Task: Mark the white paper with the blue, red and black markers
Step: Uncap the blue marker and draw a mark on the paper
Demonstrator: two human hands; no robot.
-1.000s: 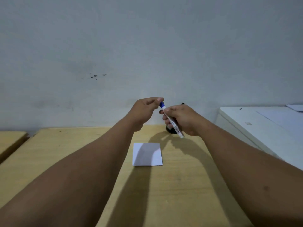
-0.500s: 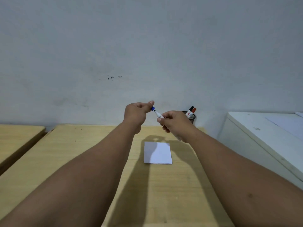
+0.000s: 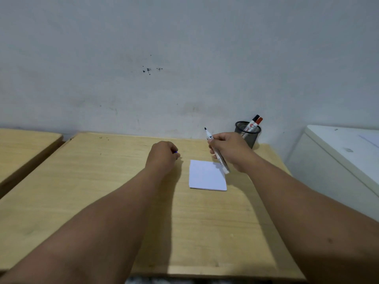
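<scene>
A folded white paper [image 3: 207, 176] lies on the wooden table [image 3: 102, 181]. My right hand [image 3: 229, 150] grips the uncapped blue marker [image 3: 222, 163] just above the paper's far right corner, with the dark tip pointing up and away. My left hand [image 3: 163, 155] rests low over the table to the left of the paper, fingers closed on the blue cap [image 3: 176, 152], of which only a sliver shows. The black marker [image 3: 252, 122] and the red marker [image 3: 258, 122] stand in a black mesh cup [image 3: 249, 136] at the back right.
A grey wall runs behind the table. A white cabinet [image 3: 338, 160] stands to the right, slightly higher than the table. A second wooden table [image 3: 22, 146] sits at the left across a narrow gap.
The cap has come off the blue marker. My left hand moved down and left with it to the table, and my right hand lowered the marker toward the paper.
</scene>
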